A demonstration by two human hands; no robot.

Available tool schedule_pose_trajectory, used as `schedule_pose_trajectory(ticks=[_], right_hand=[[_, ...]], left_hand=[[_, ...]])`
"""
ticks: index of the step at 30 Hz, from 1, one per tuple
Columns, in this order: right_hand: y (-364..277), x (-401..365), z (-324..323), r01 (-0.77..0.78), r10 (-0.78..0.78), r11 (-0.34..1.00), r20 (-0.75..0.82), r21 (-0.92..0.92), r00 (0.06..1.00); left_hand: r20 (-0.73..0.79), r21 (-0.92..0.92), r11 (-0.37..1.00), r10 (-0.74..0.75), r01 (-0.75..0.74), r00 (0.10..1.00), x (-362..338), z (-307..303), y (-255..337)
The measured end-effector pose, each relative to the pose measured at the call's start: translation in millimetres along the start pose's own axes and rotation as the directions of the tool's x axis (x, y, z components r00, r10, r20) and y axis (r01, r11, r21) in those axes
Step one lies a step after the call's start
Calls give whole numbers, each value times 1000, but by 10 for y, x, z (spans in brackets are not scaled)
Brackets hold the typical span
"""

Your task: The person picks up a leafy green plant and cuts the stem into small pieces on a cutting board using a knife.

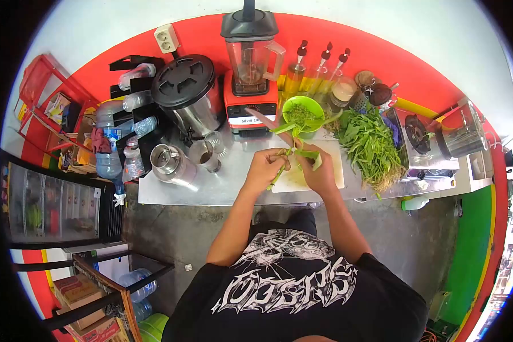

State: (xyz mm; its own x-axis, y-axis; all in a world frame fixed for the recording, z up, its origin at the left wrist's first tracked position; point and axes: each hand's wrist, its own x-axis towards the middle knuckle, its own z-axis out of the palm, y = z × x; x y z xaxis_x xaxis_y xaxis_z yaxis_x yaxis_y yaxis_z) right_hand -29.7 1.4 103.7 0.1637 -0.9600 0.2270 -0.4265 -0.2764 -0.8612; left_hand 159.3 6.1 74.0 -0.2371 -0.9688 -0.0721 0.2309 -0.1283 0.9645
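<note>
Both hands meet over a white cutting board (pixel 335 171) at the counter's front. My left hand (pixel 266 171) is closed on green stems, one of which hangs down below the fingers. Closed too, my right hand (pixel 319 171) grips a pale green leafy piece and what looks like the handle of a knife (pixel 262 118), whose blade points up and left. Just behind the hands, a bright green bowl (pixel 312 132) holds chopped greens (pixel 300 114). To the right lies a large heap of leafy greens (pixel 370 142) with roots toward the front edge.
A red blender (pixel 251 105) stands behind the hands, with oil bottles (pixel 294 77) beside it. Left are a large steel container (pixel 194 114), a metal jug (pixel 174 165) and a glass (pixel 205 157). A stove (pixel 422 137) with a steel pot (pixel 464 139) is at right.
</note>
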Motion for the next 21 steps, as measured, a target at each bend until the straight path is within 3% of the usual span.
schedule_pose_trajectory(ticks=[2, 3, 5, 7, 10, 11, 13, 15, 17, 18, 20, 21], right_hand=[[-112, 14, -46, 214, -234, 914, -17, -345, 972], [-102, 30, -45, 214, -234, 913, -18, -346, 972], [-75, 82, -34, 37, -99, 966, -235, -256, 967], [-103, 172, -138, 40, -110, 963, -257, -265, 960], [167, 241, -221, -124, 116, 992, -311, -7, 943], [281, 225, -214, -124, 116, 992, -312, -8, 943], [428, 159, -168, -320, 380, 910, -224, 262, 898], [581, 52, -41, -425, 469, 868, -143, 258, 871], [702, -46, 7, -598, 608, 689, 123, 410, 785], [750, -60, 40, -598, 609, 685, 123, 416, 783], [883, -83, 109, -780, 712, 392, 376, 488, 593], [984, -83, 147, -778, 714, 388, 374, 494, 593]], left_hand=[[-27, -1, 1000, 1, -1, 1000, 24, 14, -38], [-54, 0, 1000, 2, -2, 999, 34, 33, -24], [-60, -4, 1000, -18, 18, 998, 22, 65, 3], [-101, -53, 999, 0, -5, 995, 18, 68, 3], [-146, 19, 999, -35, 38, 989, 32, -9, -6], [-186, 36, 997, -63, 70, 981, 48, -34, -28], [-229, 45, 996, -61, 74, 971, 38, -50, 6], [-242, -27, 998, -57, 52, 969, 33, -72, -4], [-250, -27, 996, -89, 84, 964, 29, -100, -2], [-246, 24, 995, -87, 96, 965, 25, -109, 18], [-234, 82, 990, -90, 111, 968, 27, -121, 27], [-226, 95, 989, -87, 111, 970, 35, -127, 12]])
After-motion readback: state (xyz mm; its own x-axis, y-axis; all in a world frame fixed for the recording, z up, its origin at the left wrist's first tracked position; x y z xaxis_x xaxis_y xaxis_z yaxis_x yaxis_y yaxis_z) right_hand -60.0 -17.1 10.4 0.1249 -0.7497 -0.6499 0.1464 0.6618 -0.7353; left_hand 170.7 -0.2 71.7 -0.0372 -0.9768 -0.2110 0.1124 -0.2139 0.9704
